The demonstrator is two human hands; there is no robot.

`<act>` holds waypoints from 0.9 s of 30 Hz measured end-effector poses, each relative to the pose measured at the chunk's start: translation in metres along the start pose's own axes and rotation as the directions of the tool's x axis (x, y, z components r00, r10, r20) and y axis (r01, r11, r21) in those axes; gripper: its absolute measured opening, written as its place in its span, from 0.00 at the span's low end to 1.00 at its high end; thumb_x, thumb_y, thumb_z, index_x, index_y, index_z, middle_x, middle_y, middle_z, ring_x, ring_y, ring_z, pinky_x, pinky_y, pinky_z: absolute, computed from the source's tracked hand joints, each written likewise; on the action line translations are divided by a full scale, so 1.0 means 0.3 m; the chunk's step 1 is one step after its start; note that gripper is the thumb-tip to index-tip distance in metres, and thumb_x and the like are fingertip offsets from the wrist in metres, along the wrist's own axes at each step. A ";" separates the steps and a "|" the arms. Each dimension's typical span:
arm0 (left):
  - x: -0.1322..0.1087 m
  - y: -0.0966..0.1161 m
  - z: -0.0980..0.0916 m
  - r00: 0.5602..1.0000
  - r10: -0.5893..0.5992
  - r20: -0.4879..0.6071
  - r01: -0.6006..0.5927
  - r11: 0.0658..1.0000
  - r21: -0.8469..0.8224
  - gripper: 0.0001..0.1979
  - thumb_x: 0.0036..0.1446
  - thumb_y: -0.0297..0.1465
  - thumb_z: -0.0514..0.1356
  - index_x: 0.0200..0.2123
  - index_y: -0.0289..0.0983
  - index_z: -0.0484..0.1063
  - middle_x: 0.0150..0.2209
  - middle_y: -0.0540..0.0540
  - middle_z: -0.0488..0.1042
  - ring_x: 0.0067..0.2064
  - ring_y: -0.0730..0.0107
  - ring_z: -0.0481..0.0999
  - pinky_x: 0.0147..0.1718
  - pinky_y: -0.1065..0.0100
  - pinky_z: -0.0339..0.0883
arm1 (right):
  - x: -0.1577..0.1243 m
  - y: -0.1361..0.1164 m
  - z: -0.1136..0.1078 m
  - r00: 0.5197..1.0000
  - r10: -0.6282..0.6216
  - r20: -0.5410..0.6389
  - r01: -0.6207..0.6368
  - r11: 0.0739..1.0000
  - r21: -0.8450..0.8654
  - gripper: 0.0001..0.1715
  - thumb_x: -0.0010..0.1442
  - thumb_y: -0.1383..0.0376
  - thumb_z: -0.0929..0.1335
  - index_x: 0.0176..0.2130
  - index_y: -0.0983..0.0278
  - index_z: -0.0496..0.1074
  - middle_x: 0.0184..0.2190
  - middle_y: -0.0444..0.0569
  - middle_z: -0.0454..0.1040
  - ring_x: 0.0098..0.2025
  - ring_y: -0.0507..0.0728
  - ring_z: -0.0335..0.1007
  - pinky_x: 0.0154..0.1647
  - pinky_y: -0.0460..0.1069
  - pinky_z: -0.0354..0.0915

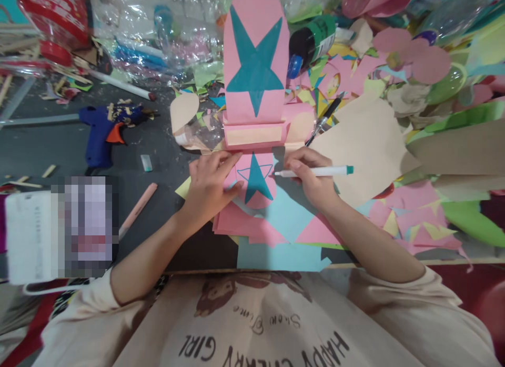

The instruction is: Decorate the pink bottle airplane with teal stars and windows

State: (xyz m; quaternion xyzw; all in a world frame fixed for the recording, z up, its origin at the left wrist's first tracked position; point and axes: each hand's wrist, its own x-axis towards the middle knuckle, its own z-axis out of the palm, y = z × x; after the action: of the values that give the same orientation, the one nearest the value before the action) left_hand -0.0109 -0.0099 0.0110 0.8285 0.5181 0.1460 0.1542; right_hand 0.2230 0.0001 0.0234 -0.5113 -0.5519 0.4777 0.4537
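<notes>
My right hand point(310, 175) is closed round a white marker point(325, 171) with a green end, its tip beside a star point(257, 182) on the lower pink paper flap point(262, 199). Part of that star is filled teal; its two side points show only as outlines. With fingers spread, my left hand point(213, 180) lies flat on the flap's left edge. Above the flap stretches a rounded pink paper piece point(256, 106) bearing a fully coloured teal star point(255, 67). A beige strip point(254, 135) crosses between the two parts.
A blue glue gun point(98, 132) and a pink marker point(138, 209) lie to the left. Paper scraps point(410, 214) and a large beige sheet point(363, 146) cover the right side. A dark bottle point(311, 40) lies behind; pink and light blue sheets point(284, 256) reach the table's front edge.
</notes>
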 end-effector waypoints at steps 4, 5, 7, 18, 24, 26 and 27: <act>0.000 0.000 0.005 1.000 -0.007 -0.014 0.007 1.000 -0.014 0.26 0.66 0.46 0.54 0.62 0.39 0.68 0.53 0.37 0.72 0.54 0.48 0.69 0.51 0.53 0.58 | 0.017 0.004 -0.007 1.000 -0.010 0.026 0.012 0.997 -0.077 0.13 0.55 0.55 0.73 0.28 0.61 0.75 0.26 0.44 0.78 0.26 0.52 0.71 0.29 0.48 0.69; 0.000 0.001 0.006 1.000 -0.010 -0.018 0.009 1.000 -0.014 0.27 0.66 0.47 0.53 0.62 0.39 0.68 0.53 0.37 0.72 0.54 0.48 0.69 0.51 0.53 0.58 | 0.021 0.003 -0.008 0.999 0.000 0.054 0.005 0.996 -0.089 0.12 0.55 0.56 0.73 0.28 0.61 0.76 0.27 0.45 0.79 0.27 0.52 0.72 0.30 0.48 0.70; 0.000 0.001 0.007 1.000 -0.007 -0.030 0.007 1.000 -0.008 0.28 0.67 0.49 0.52 0.62 0.40 0.68 0.53 0.37 0.72 0.54 0.49 0.69 0.50 0.53 0.58 | 0.026 0.001 -0.010 0.995 0.031 0.096 -0.022 0.995 -0.095 0.10 0.56 0.58 0.73 0.28 0.61 0.77 0.27 0.45 0.79 0.28 0.53 0.74 0.31 0.49 0.70; 0.000 0.004 0.002 1.000 -0.007 -0.020 0.007 1.000 -0.015 0.29 0.67 0.50 0.50 0.62 0.38 0.69 0.52 0.36 0.72 0.53 0.48 0.70 0.50 0.52 0.58 | 0.029 -0.008 0.003 0.987 0.056 0.149 -0.037 0.991 -0.129 0.07 0.56 0.63 0.71 0.27 0.62 0.78 0.25 0.45 0.80 0.28 0.53 0.74 0.33 0.49 0.69; 0.001 0.005 -0.002 0.999 -0.035 0.013 0.036 0.999 -0.026 0.29 0.66 0.50 0.52 0.62 0.40 0.68 0.53 0.37 0.72 0.54 0.48 0.68 0.51 0.53 0.58 | 0.030 -0.010 0.002 0.986 0.077 0.151 -0.057 0.990 -0.132 0.09 0.55 0.62 0.72 0.26 0.63 0.78 0.24 0.45 0.80 0.27 0.53 0.74 0.30 0.48 0.68; 0.001 0.004 -0.003 1.000 -0.027 0.008 0.027 0.999 -0.019 0.28 0.66 0.49 0.52 0.62 0.40 0.67 0.53 0.37 0.72 0.54 0.48 0.69 0.51 0.53 0.58 | 0.030 -0.007 0.002 0.984 0.087 0.153 -0.068 0.990 -0.125 0.09 0.54 0.61 0.72 0.26 0.63 0.78 0.23 0.46 0.80 0.26 0.53 0.73 0.29 0.47 0.67; 0.001 0.004 -0.003 1.000 -0.021 0.004 0.021 1.000 -0.013 0.27 0.67 0.48 0.53 0.62 0.40 0.67 0.53 0.37 0.72 0.54 0.48 0.69 0.51 0.54 0.58 | 0.030 -0.006 0.002 0.984 0.091 0.156 -0.073 0.990 -0.119 0.09 0.54 0.61 0.72 0.25 0.63 0.78 0.23 0.46 0.79 0.26 0.53 0.73 0.28 0.47 0.67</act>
State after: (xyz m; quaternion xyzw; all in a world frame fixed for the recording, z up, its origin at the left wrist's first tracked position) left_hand -0.0100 -0.0100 0.0123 0.8223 0.5256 0.1459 0.1621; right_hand 0.2216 0.0090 0.0253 -0.5183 -0.5913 0.5036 0.3580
